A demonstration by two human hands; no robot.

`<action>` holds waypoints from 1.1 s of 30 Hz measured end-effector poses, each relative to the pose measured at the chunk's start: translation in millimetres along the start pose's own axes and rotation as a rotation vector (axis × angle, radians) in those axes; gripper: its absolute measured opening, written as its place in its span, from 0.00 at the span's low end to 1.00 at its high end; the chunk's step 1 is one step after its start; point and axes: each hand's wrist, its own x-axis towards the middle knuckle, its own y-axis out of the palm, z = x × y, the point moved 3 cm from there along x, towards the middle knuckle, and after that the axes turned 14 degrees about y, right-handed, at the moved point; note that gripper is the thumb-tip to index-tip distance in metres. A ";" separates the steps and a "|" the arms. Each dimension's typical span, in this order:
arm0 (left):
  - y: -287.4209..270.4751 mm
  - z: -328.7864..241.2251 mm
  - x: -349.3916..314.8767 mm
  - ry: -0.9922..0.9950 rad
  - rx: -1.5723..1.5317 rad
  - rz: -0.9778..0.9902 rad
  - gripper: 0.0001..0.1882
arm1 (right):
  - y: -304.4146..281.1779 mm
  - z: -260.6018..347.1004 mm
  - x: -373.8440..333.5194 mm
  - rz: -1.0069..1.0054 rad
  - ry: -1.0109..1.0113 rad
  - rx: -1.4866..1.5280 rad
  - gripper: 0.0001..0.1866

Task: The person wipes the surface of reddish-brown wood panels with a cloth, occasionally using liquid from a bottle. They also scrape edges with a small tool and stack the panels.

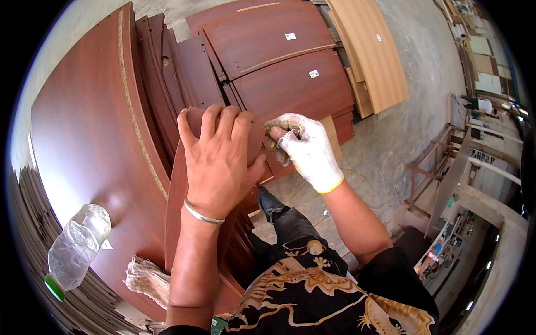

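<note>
My bare left hand (219, 162), with a metal bangle at the wrist, lies flat on a narrow reddish-brown wood panel (177, 190) and curls its fingers over the panel's far end. My right hand (306, 149) wears a white knit glove and pinches at the panel's right edge, beside the left thumb. Whether it holds something small there is hidden. The panel stands tilted between my knees and a large stack of similar boards.
A big reddish-brown board (89, 139) fills the left. On it lie a clear plastic bottle (78, 245) with a green cap and a white rag (148, 279). More dark panels (279, 50) and light wood sheets (371, 50) lie ahead on the concrete floor (413, 106). Metal frames (441, 167) stand to the right.
</note>
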 end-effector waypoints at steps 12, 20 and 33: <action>-1.9 -2.0 2.0 0.006 0.022 0.027 0.34 | 0.6 3.9 9.1 0.081 0.102 0.139 0.05; -1.2 -4.2 4.6 0.008 0.045 0.059 0.35 | 7.5 -3.9 16.3 -0.126 -0.352 -0.212 0.09; 1.2 -3.5 5.7 0.039 0.086 0.028 0.29 | -0.4 -14.7 20.2 0.189 0.004 0.263 0.08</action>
